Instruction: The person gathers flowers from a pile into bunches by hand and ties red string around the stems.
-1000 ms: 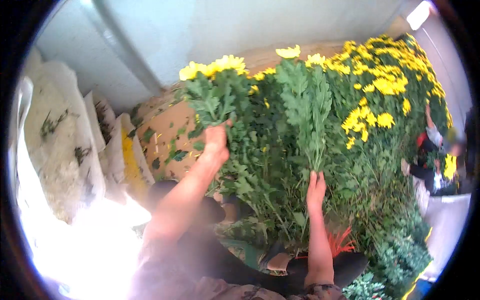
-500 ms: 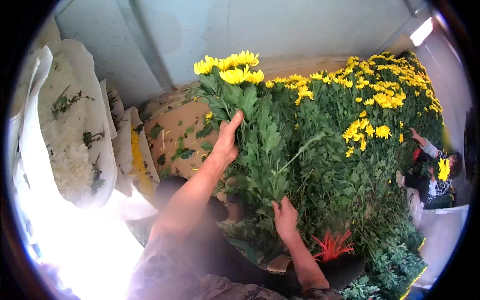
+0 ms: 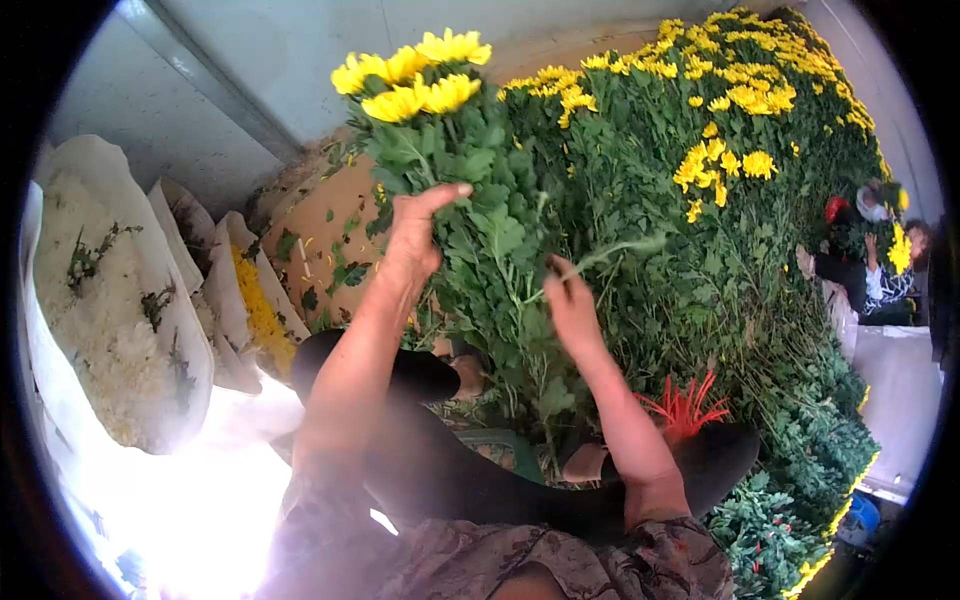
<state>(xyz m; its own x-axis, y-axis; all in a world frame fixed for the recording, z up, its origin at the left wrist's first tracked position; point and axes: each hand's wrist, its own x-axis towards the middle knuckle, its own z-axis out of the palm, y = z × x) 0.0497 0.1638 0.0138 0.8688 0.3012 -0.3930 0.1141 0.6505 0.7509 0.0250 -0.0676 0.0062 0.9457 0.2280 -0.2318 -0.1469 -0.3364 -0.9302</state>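
A bunch of yellow chrysanthemums point(image 3: 420, 85) with long leafy green stems stands upright in my left hand point(image 3: 418, 225), which is wrapped round it below the flower heads. To its right is my right hand point(image 3: 572, 300), fingers bent at a thin side stem point(image 3: 610, 250) that sticks out from the bunch. Its fingertips are pressed near that stem; the exact grip is small to see. Behind the bunch rises a large pile of yellow chrysanthemums point(image 3: 640, 190).
White sacks point(image 3: 120, 300) with pale petals and yellow petals point(image 3: 262, 310) stand at the left. Red ties point(image 3: 688, 405) lie by my knee. At the far right another person point(image 3: 870, 265) sits holding yellow flowers. Cut leafy stems point(image 3: 775, 530) lie at lower right.
The single stem held in my right hand has joined the bunch in my left hand. My right hand has then moved up to the side stem. The view has shifted.
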